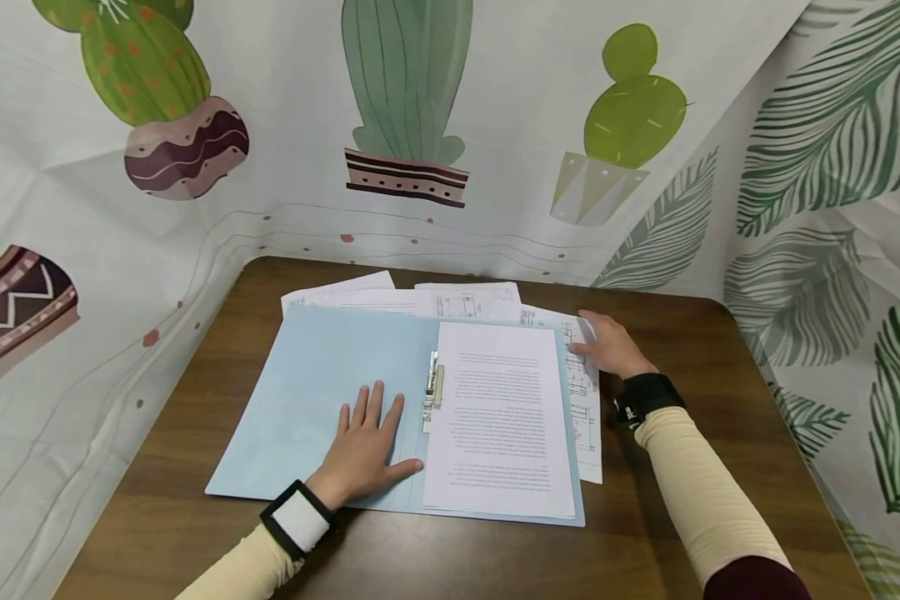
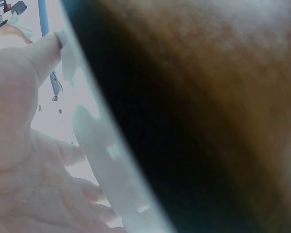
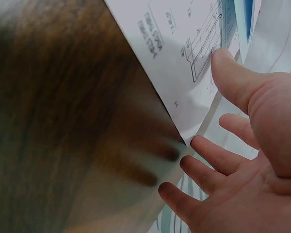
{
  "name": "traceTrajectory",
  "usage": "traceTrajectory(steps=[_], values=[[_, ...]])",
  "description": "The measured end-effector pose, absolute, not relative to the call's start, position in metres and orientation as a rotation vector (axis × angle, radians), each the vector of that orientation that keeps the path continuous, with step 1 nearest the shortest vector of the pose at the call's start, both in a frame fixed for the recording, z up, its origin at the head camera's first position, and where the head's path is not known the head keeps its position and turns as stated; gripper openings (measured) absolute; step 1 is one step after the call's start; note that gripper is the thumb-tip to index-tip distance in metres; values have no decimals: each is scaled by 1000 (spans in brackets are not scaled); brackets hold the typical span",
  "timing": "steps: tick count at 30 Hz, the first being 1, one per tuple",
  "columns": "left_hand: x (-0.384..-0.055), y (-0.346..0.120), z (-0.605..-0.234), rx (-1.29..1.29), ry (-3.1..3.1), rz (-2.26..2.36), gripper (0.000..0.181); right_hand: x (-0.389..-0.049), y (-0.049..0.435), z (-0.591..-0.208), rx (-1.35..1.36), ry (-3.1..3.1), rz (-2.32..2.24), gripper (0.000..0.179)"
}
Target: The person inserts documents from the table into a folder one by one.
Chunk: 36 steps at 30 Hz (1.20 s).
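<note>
A light blue folder (image 1: 330,375) lies spread flat on the table, its left cover bare. On its right side a stack of printed pages (image 1: 495,433) sits by a metal clip (image 1: 435,387). My left hand (image 1: 363,450) rests on the left cover near the spine, fingers spread. Under the folder's right edge a sheet with line drawings (image 1: 587,417) sticks out. At this sheet's far right corner is my right hand (image 1: 613,346), its thumb over the sheet's edge. In the right wrist view the right fingers (image 3: 218,155) look extended and apart; contact with the paper is unclear.
More loose sheets (image 1: 375,296) show past the folder's far edge, some with drawings (image 1: 465,302). The brown wooden table (image 1: 667,533) meets a cloth backdrop (image 1: 300,125) printed with cacti and leaves at the back and sides.
</note>
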<state>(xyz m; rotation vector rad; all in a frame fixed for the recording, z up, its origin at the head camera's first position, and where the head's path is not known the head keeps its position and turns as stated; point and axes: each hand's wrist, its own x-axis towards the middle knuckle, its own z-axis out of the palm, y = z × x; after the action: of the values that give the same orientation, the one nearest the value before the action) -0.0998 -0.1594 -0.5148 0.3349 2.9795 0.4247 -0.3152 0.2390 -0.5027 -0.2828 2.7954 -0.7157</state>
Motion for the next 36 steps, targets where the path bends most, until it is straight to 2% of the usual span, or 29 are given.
traceTrajectory(steps=[36], values=[[-100,-158,-515,329,2968,436,102,-311,235,-502,-246,2845,-634,73]])
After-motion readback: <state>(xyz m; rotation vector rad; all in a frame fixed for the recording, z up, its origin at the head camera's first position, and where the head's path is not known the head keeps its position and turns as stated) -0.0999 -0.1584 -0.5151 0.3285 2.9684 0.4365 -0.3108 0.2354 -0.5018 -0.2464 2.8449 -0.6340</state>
